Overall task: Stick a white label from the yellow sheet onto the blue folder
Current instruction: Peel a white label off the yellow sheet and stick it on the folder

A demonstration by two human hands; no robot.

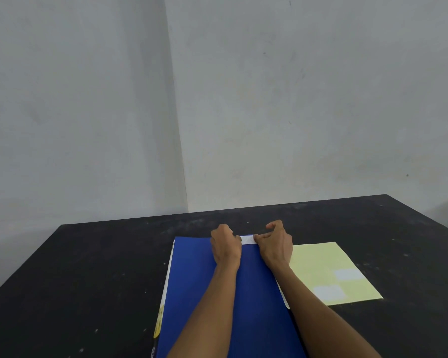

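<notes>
White paper is what both grips close on: the small rectangular white label is stretched between the two hands, its long axis running left to right along the far edge of the flat blue card folder. The left hand pinches the label's left end with its fingers curled under, and the right hand pinches the right end between thumb and forefinger, the other fingers arched above it. Only the middle strip of the label shows between the two grips, so neither hand is nearer; each holds one end.

Seen against the folder, the label sits at the far edge, right of its middle, and appears to lie on or just above the blue surface; whether it has stuck down cannot be told. The coming move probably turns on keeping that long axis parallel to the folder's far edge while pressing down.

Just right of the folder, touching or slightly under its right edge, lies the pale yellow backing sheet with two pale labels left near its near end. Folder and sheet both rest on the black speckled tabletop.
</notes>
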